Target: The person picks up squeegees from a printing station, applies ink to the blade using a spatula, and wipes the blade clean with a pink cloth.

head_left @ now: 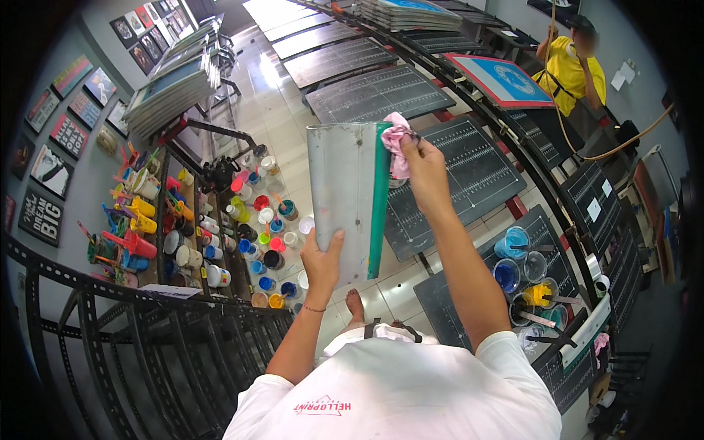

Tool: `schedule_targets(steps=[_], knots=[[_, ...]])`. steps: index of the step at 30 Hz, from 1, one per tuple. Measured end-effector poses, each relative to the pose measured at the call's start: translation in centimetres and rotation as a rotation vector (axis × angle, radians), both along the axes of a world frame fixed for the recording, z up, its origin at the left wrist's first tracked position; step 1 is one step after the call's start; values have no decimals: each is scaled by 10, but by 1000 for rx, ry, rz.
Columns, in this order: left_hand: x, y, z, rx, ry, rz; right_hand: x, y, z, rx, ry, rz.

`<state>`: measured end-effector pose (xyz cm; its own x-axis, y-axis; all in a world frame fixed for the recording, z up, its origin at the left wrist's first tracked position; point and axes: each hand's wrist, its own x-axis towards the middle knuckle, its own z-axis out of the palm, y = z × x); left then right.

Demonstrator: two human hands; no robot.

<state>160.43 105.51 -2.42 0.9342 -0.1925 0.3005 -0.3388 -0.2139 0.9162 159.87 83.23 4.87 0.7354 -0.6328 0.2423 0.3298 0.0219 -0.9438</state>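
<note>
My left hand (323, 258) grips the lower end of a long squeegee (345, 194) with a grey metal handle and a green rubber blade, held upright in front of me. At the top of the blade, my right hand (423, 163) presses a crumpled pink cloth (397, 141) against the green edge. Both arms come up from the lower edge, above my white shirt.
Dark gridded print pallets (469, 172) run in a row to the right and far ahead. Ink tubs (513, 264) sit on a pallet at right. Shelves and floor at left hold several paint pots (220, 235). A person in yellow (570, 70) works at the far right.
</note>
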Motion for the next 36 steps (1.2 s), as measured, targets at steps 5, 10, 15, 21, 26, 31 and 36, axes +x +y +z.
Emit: schedule_targets(steps=[5,10,15,21,26,31,36], knots=[[3,-6,16,41,25,-6,-6,17,-33,-310,99,-114],[-6,-2,13,49,38,-15,7,-3,16,-234,163,-63],[-2,-11,28,-3,52,3,15,6,14,-432,169,-151],[44,-22,41,-292,79,56,-27,49,-7,-453,322,70],[77,-21,62,-595,227,38,-69,65,-36,-549,421,219],[114,-19,94,-855,396,46,-97,60,-110,-505,443,136],[101,-11,65,-1154,828,-345,-85,11,-34,-269,232,-14]])
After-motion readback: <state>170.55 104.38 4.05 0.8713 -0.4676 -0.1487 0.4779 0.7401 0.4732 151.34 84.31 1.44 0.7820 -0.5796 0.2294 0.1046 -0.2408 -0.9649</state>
